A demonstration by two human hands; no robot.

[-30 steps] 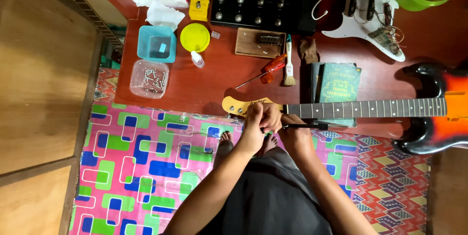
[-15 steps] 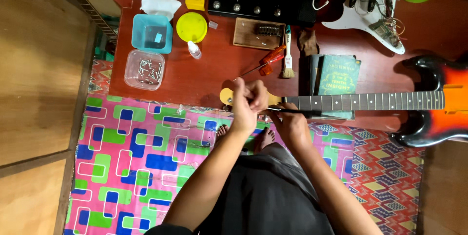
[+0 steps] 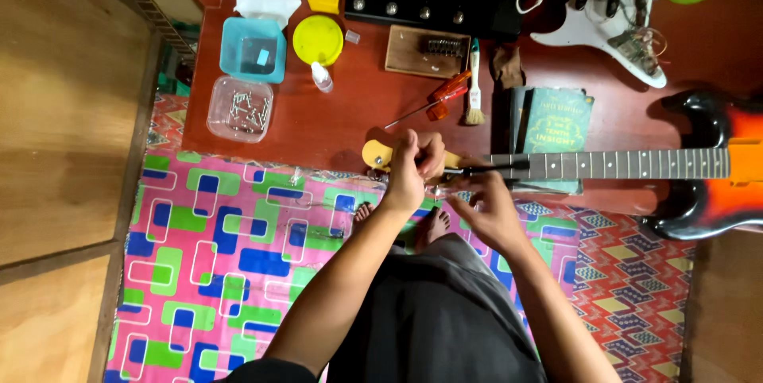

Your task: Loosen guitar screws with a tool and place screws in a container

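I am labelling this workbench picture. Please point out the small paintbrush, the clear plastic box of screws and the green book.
small paintbrush (image 3: 475, 87), head view, on its handle.
clear plastic box of screws (image 3: 239, 108), head view, on its middle.
green book (image 3: 558, 119), head view, on its cover.

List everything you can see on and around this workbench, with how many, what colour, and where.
electric guitar: one, orange and black body, dark fretted neck, lying across the table's right side
table: one, red-brown
clear tub of screws: one, table's left edge
blue tub: one, above the screw tub
yellow lid: one, right of the blue tub
small dropper bottle: one, white, below the lid
screwdriver: one, orange handle, table centre
brush: one, pale handle, right of the screwdriver
book: one, green, under the neck
pickguard: one, white, top right
mat: one, pink, green and blue, on the floor
left hand: at the headstock
right hand: just below the neck
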